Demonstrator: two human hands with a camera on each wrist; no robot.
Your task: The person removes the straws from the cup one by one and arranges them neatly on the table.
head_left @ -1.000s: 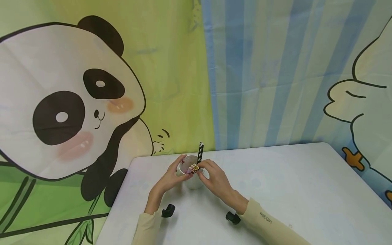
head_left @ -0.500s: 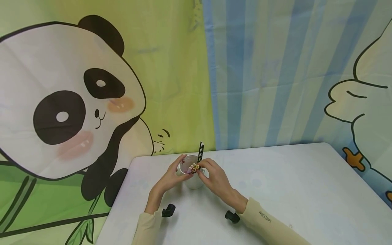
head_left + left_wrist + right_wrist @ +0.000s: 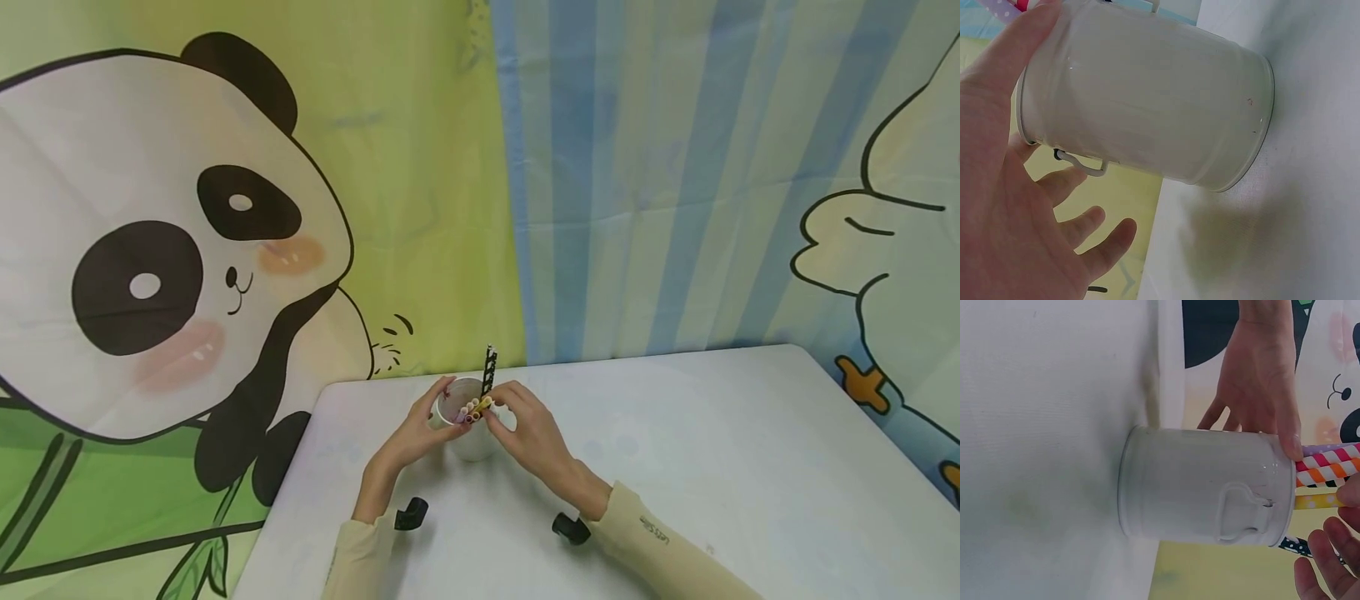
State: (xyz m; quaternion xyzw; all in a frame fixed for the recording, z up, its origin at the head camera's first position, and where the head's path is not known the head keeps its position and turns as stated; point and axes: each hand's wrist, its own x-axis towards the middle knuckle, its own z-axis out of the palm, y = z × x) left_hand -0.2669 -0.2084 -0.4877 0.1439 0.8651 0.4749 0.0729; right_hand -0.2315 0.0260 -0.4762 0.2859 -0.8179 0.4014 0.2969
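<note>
A white metal pail (image 3: 472,448) with small wire side handles stands upright on the table, several patterned paper straws leaning in it. My left hand (image 3: 414,432) holds its rim between thumb and forefinger; the other fingers spread free beside the wall in the left wrist view. With thumb and fingertips my right hand (image 3: 531,435) pinches a yellow straw with white dots (image 3: 1316,501) near its top. Red-striped (image 3: 1329,456), orange-striped (image 3: 1329,472) and purple (image 3: 1316,449) straws lean beside it. One black spotted straw (image 3: 489,368) rises higher at the back. The straws' lower ends are hidden in the pail.
The white table (image 3: 675,467) reaches to a fabric backdrop (image 3: 427,167) with a printed panda and blue stripes close behind the pail. A black device (image 3: 411,514) sits at the left wrist, another black device (image 3: 572,529) at the right.
The yellow straw in my right hand has shifted slightly up and right, and more of its length shows. My left hand and the pail stay nearly the same.
</note>
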